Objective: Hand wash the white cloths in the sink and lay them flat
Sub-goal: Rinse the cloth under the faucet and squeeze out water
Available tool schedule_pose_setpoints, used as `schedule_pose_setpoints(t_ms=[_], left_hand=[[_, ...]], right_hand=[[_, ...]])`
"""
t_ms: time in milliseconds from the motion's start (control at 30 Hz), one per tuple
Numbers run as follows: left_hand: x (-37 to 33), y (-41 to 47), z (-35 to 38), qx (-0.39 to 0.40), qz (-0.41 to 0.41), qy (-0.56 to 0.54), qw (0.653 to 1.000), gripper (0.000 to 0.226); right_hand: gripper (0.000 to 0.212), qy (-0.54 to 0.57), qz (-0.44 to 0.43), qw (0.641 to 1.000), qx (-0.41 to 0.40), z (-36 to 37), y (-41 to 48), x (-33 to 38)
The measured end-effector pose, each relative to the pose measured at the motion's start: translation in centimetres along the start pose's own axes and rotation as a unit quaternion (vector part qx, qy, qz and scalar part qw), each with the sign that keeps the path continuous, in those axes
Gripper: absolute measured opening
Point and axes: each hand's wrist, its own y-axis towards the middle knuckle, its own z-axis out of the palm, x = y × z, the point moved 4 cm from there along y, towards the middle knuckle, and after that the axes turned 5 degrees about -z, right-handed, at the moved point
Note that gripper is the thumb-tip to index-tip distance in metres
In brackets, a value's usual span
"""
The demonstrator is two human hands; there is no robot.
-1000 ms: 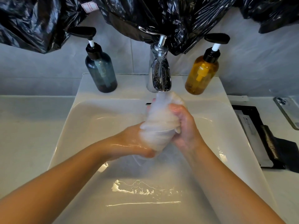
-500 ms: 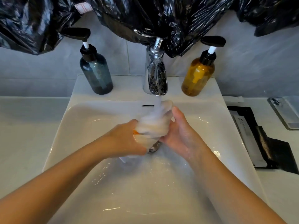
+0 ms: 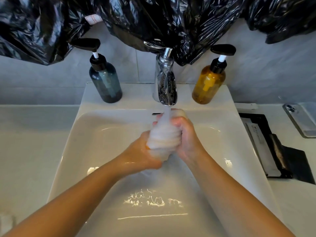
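Our left hand [image 3: 142, 152] curls tight round the near end of the white cloth [image 3: 164, 135]; we hold it bunched over the middle of the sink [image 3: 95, 151], directly under the tap [image 3: 165, 86], so the running water soaks through it; our right hand [image 3: 185, 139] clenches the far end, wrapped fully closed round it.

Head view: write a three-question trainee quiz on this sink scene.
1. True or false: the left hand and right hand both grip the white cloth under water running from the tap.
2. Which pump bottle stands right of the tap? A amber bottle, B green bottle, C red bottle.
3. Fill in: the phone lies on the counter to the ___ of the sink.
Key: 1 true; 2 A; 3 right.
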Motion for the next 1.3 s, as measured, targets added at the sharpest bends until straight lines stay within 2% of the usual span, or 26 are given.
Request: schedule_pose_setpoints(t_ms=[67,167,200,267,333,400,467,500,533,633,733,767,833,900,967,1000,1067,1167,1233,1267,1300], left_hand=[[0.9,0.4,0.6,0.059,0.007,-0.094,0.994,0.069],[1.4,0.8,1.1,0.100,-0.013,-0.166,0.981,0.077],[1.5,1.0,1.1,0.111,-0.026,-0.185,0.976,0.080],[1.2,1.1,1.1,0.136,-0.050,-0.200,0.969,0.078],[0.4,0.7,0.8,0.138,-0.061,-0.184,0.971,0.070],[0.3,0.0,0.2,0.078,-0.054,-0.181,0.979,0.070],[0.4,-1.1,-0.5,-0.029,-0.017,-0.209,0.977,0.071],[0.3,-1.6,-0.6,-0.080,0.004,-0.213,0.974,0.068],[0.4,-1.7,-0.5,-0.123,0.015,-0.219,0.968,0.063],[0.2,-0.8,0.4,-0.196,-0.012,-0.339,0.920,0.053],[-0.2,0.7,1.1,-0.194,-0.044,-0.480,0.854,0.038],[-0.4,1.0,1.1,-0.192,-0.049,-0.503,0.841,0.030],[-0.6,1.9,1.1,-0.179,-0.053,-0.540,0.820,0.035],[-0.7,2.6,1.3,-0.171,-0.073,-0.571,0.800,0.041],[-0.6,3.0,1.2,-0.148,-0.101,-0.603,0.778,0.038],[-0.3,3.2,1.2,-0.140,-0.114,-0.601,0.779,0.036],[0.5,3.5,1.0,-0.128,-0.138,-0.557,0.809,0.037],[1.2,3.7,0.3,-0.115,-0.151,-0.522,0.831,0.031],[1.6,3.1,-0.4,-0.089,-0.130,-0.512,0.845,0.028],[2.0,2.7,-0.8,-0.068,-0.120,-0.504,0.853,0.029],[2.2,1.9,-1.0,-0.037,-0.116,-0.490,0.863,0.029]], right_hand=[[0.056,-0.005,0.003,1.000,0.016,0.6,0.3,-0.1],[0.033,0.007,0.001,1.000,0.022,1.0,1.4,-0.4],[0.036,0.011,0.006,1.000,0.018,1.1,1.7,-0.4],[0.059,0.018,0.045,0.999,-0.006,0.8,2.0,-0.9],[0.065,0.060,0.092,0.993,-0.045,0.3,1.5,-1.4],[0.046,0.100,0.090,0.986,-0.100,-0.4,0.8,-1.2],[0.017,0.158,0.050,0.973,-0.160,-1.0,0.5,-0.4],[0.009,0.180,0.031,0.965,-0.187,-1.3,0.5,-0.1],[0.011,0.191,0.016,0.960,-0.203,-1.5,0.6,-0.1],[0.045,0.176,-0.007,0.965,-0.197,-0.5,0.4,-0.6],[0.040,0.140,-0.041,0.975,-0.165,0.4,0.2,-0.5],[0.045,0.115,-0.046,0.981,-0.148,0.8,0.3,-0.2],[0.064,0.046,-0.049,0.992,-0.110,1.5,0.7,0.2],[0.064,0.011,-0.047,0.997,-0.060,1.8,1.0,0.3],[0.050,0.017,-0.049,0.999,0.003,2.1,1.0,0.4],[0.043,0.015,-0.046,0.998,0.026,2.1,0.9,0.2],[0.039,0.019,-0.035,0.998,0.040,1.8,0.8,0.0],[0.045,0.055,-0.020,0.998,-0.001,1.2,1.3,-0.4],[0.065,0.080,0.010,0.996,-0.025,1.0,1.7,-0.8],[0.067,0.076,0.038,0.996,-0.019,1.2,1.7,-0.7],[0.057,0.067,0.067,0.995,-0.005,1.6,1.5,-0.5]])
